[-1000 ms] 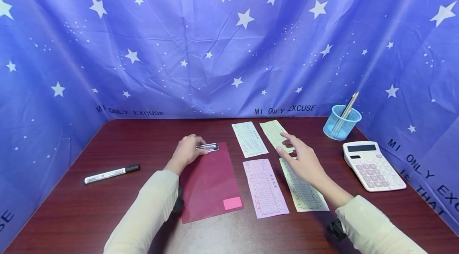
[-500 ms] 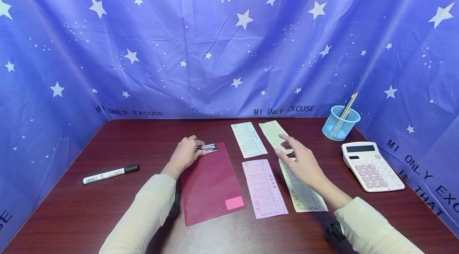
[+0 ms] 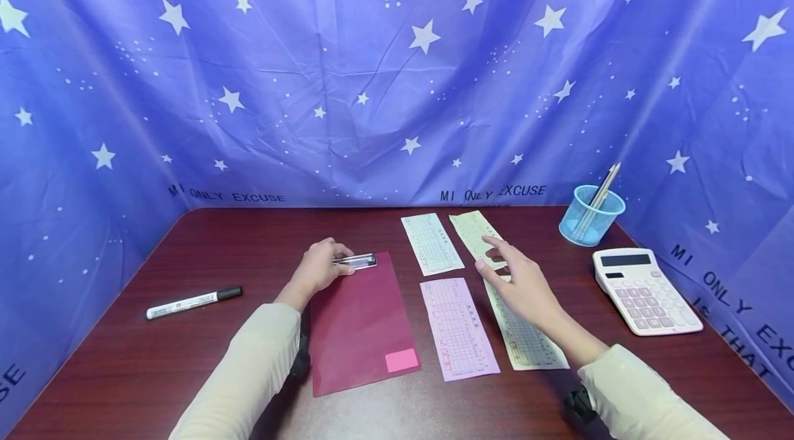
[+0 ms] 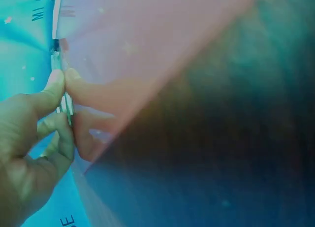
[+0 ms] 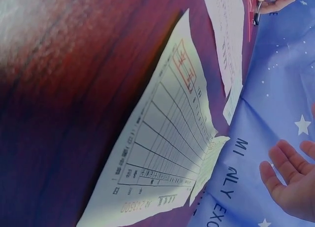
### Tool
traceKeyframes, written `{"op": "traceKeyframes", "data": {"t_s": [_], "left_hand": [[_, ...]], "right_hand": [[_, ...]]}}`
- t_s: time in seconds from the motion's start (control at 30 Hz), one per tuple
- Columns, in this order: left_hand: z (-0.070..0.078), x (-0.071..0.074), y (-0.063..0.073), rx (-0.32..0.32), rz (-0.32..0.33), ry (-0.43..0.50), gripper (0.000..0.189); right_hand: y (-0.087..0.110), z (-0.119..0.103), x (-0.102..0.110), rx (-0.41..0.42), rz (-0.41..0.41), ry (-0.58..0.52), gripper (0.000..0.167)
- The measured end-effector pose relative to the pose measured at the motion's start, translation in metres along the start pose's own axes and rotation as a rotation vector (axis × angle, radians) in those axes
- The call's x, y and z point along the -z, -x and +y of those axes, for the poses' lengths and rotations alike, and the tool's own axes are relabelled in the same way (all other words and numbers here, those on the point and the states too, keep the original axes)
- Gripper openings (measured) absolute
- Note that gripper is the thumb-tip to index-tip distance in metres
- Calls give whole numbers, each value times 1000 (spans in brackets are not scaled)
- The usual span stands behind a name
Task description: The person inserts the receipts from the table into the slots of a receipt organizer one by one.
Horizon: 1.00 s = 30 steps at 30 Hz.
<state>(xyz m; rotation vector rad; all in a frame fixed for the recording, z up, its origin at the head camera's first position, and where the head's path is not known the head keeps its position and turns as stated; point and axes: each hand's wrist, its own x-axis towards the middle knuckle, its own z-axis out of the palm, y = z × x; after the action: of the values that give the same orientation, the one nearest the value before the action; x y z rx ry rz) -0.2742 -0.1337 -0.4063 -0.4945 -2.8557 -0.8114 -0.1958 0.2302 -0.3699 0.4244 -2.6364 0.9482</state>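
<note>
A dark red clipboard (image 3: 362, 323) with a pink label near its lower right corner lies on the table. In the head view my left hand (image 3: 319, 265) grips its metal clip (image 3: 356, 261) at the top edge; the left wrist view shows thumb and curled fingers on the clip, mirrored in the glossy board. My right hand (image 3: 520, 283) hovers with loosely spread fingers, holding nothing, over a yellow slip (image 3: 476, 236) and a pale green slip (image 3: 527, 340). Left of that hand lie a pink slip (image 3: 460, 330) and a white slip (image 3: 432, 243), all printed with tables.
A black-capped marker (image 3: 194, 303) lies on the left of the dark wooden table (image 3: 273, 230). At the right stand a blue mesh pen holder (image 3: 589, 223) with pencils and a white calculator (image 3: 647, 294). A starry blue curtain (image 3: 347, 116) surrounds the table.
The clipboard has shifted and turned slightly, its lower edge a little closer to me, with my left hand still on the clip. My right hand has barely moved, and the slips lie as before.
</note>
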Motion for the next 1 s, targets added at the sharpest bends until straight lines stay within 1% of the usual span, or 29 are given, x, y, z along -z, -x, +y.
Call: {"op": "traceKeyframes", "data": {"t_s": [0.13,0.23,0.3,0.37,0.53,0.63,0.83,1.0], "left_hand": [[0,-1,2,-32,27,-56,26],[1,-2,3,-61,32,-93,26],[2,-3,3,-67,29,-112,26],[3,-3,2,-51,20,-120,24],[7,-1,-1,12,-8,-114,20],[8,-2,-2,18,-13,-105,18],[7,-4,-1,0,20,-75,15],[7,-5,0,45,22,-12,16]], "right_hand": [[0,0,0,2,1,-3,50],[1,0,0,-2,4,-4,50],[1,1,-1,-6,4,-10,50],[2,2,-2,-6,3,-18,50],[3,4,-4,5,8,-32,48],[3,5,-5,14,12,-39,48],[2,6,-8,20,4,-49,48],[3,7,-12,26,-3,-28,49]]}}
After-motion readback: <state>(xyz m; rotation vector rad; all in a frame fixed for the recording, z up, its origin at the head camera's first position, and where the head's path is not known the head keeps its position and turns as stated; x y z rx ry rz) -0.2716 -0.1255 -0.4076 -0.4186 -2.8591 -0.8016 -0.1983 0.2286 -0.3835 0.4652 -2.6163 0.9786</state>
